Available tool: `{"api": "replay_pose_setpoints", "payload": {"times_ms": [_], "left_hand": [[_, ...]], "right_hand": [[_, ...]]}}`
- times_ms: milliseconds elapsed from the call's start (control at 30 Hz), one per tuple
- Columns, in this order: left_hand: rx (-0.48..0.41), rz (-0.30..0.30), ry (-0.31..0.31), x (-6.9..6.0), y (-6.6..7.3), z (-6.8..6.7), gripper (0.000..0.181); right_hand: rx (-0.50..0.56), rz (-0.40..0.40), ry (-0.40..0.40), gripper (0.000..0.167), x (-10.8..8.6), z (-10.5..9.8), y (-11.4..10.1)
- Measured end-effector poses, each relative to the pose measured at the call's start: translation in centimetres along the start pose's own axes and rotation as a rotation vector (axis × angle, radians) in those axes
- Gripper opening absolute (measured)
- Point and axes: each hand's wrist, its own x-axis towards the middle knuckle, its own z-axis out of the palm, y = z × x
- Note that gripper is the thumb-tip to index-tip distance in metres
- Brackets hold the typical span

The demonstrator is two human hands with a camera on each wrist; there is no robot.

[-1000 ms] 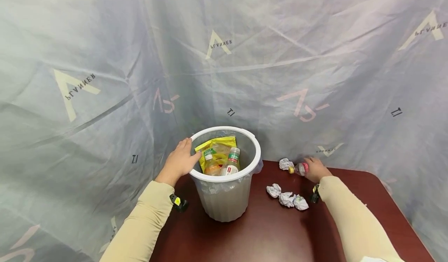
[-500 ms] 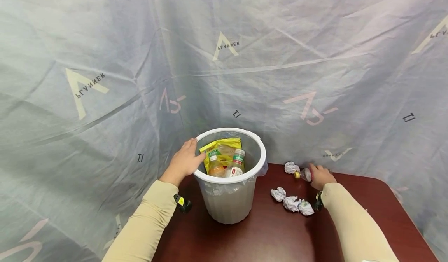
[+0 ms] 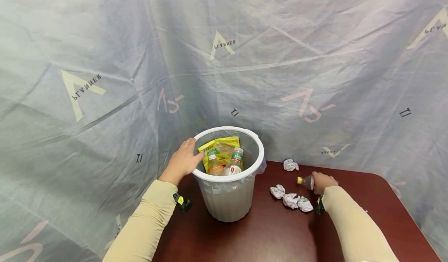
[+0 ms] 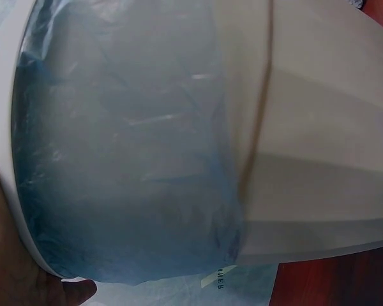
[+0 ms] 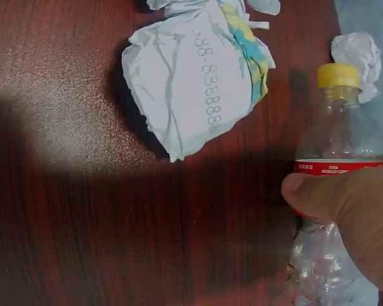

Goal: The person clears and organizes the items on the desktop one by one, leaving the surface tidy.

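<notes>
1. Fingers of the right hand (image 3: 323,181) grip a clear plastic bottle (image 3: 308,182) around its middle, over the right side of the table (image 3: 266,231). Fingers and thumb of the left hand (image 3: 180,161) hold the left rim of the grey bin (image 3: 227,201).
2. Bottle: lying, cap (image 3: 299,180) towards the bin. Contact with the table: cannot tell.
3. Versus 0.5 s ago: bottle and right hand have shifted nearer; the cap, then just beside the far paper ball (image 3: 291,165), is now clearly apart from it. Left hand and the row of three near paper balls (image 3: 290,200): no visible change.
4. Right wrist view only: thumb across the red label (image 5: 316,167); printed digits on one near ball.
5. Left wrist view: liner (image 4: 134,140) close up, folded down outside the bin.
6. Head view only: bin contents, namely a yellow packet (image 3: 224,141), an orange-tinted bottle (image 3: 215,169) and a green-labelled bottle (image 3: 235,163).
</notes>
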Motion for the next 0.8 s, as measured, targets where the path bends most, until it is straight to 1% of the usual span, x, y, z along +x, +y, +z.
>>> {"api": "replay_pose_setpoints", "payload": {"times_ms": [67, 200, 267, 300, 367, 567, 667, 800], "left_hand": [[0.000, -0.005, -0.001, -0.1, 0.0, 0.0, 0.080], [0.009, -0.013, -0.016, -0.1, 0.1, -0.2, 0.081], [0.015, -0.015, -0.026, 0.0, 0.1, -0.3, 0.081], [0.021, -0.017, -0.030, 0.0, 0.1, -0.4, 0.082], [0.028, -0.014, -0.034, 0.0, 0.1, -0.4, 0.082], [0.030, -0.012, -0.041, 0.1, -0.1, -0.3, 0.081], [0.020, -0.016, -0.043, 0.0, -0.1, -0.4, 0.081], [0.015, -0.011, -0.046, -0.1, 0.2, -0.4, 0.081]], "right_hand": [[0.034, 0.018, -0.040, 0.059, -0.3, -0.2, 0.2], [0.126, 0.051, -0.097, 0.062, -0.7, -1.2, 0.7], [0.152, 0.063, -0.103, 0.061, -0.9, -2.1, 1.0], [0.159, 0.063, -0.102, 0.059, -0.9, -2.6, 1.2], [0.164, 0.063, -0.083, 0.062, -1.2, -4.0, 1.5], [0.211, 0.067, -0.033, 0.083, -1.3, -7.8, 1.4], [0.234, 0.049, -0.013, 0.088, -1.2, -9.4, 0.9], [0.263, 0.028, 0.044, 0.088, -1.0, -11.9, -0.5]]}}
